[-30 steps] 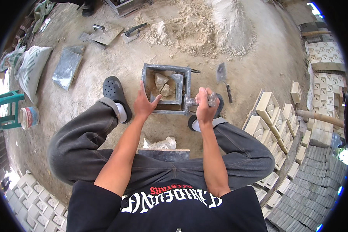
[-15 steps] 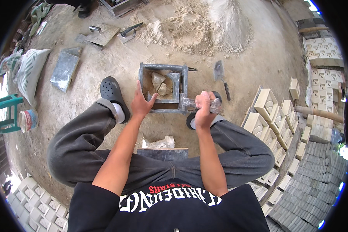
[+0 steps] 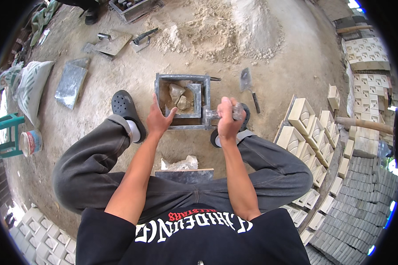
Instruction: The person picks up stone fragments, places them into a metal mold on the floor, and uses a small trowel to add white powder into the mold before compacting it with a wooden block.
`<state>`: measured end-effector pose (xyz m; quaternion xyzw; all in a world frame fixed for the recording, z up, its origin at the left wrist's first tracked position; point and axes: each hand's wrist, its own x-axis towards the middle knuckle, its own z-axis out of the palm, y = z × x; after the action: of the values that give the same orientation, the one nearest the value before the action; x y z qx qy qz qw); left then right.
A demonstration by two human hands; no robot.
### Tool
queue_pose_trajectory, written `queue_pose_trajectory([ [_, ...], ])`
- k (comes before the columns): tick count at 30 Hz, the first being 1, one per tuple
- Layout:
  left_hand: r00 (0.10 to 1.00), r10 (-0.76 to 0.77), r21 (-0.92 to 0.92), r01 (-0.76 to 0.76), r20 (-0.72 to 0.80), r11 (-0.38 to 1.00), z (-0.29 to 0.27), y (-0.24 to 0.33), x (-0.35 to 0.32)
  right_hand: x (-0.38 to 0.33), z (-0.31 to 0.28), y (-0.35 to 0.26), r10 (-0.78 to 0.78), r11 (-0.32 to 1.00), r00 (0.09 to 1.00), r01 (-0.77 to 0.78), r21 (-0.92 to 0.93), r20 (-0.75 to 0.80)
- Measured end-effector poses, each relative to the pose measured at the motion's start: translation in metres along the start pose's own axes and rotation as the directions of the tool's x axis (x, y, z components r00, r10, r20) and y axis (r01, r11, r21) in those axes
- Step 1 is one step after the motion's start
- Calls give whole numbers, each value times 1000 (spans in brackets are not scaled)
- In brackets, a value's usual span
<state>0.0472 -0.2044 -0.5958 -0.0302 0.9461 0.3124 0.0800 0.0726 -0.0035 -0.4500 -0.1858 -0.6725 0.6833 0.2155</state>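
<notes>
A grey metal box mould (image 3: 183, 77) sits on the ground between my feet, with pale clay-like lumps (image 3: 177, 92) inside it. My left hand (image 3: 158, 118) lies against its near left corner, fingers stretched along the outer left wall and thumb spread over the near side. On the other side, my right hand (image 3: 228, 118) is closed round the handle of a grey, dusty hammer (image 3: 213, 114). The hammer's head is at the mould's near right corner; whether it touches the wall I cannot tell.
Right of the mould lies a trowel (image 3: 245, 79); a sand heap (image 3: 252, 31) rises beyond. Flat trowels (image 3: 115, 42) and a metal plate (image 3: 71, 84) lie far left. Patterned blocks (image 3: 303, 112) stand in rows at right. A dark board (image 3: 184, 176) is by my lap.
The whole view has shifted slightly left. My right hand has risen a little with the hammer, whose blur has lessened. My left hand stays against the mould.
</notes>
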Motion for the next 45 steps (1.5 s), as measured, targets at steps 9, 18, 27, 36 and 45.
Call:
queue_pose_trajectory([
  [9, 1000, 5, -24, -5, -9, 1000, 2, 3, -2, 6, -2, -1, -4, 998, 1000, 4, -66, -7],
  [18, 999, 27, -9, -27, -23, 1000, 8, -4, -1, 12, 0, 0, 10, 993, 1000, -11, -118, -9],
  [27, 998, 23, 0, -23, -53, 1000, 9, -8, 0, 4, -3, 8, -18, 985, 999, 25, -168, 44],
  [36, 1000, 21, -24, -21, -17, 999, 5, 0, 0, 0, -19, 10, -42, 996, 990, 52, -76, 134],
  [45, 1000, 8, -20, -9, -3, 1000, 4, -1, 0, -4, -4, 1, -36, 977, 994, 57, -206, 106],
])
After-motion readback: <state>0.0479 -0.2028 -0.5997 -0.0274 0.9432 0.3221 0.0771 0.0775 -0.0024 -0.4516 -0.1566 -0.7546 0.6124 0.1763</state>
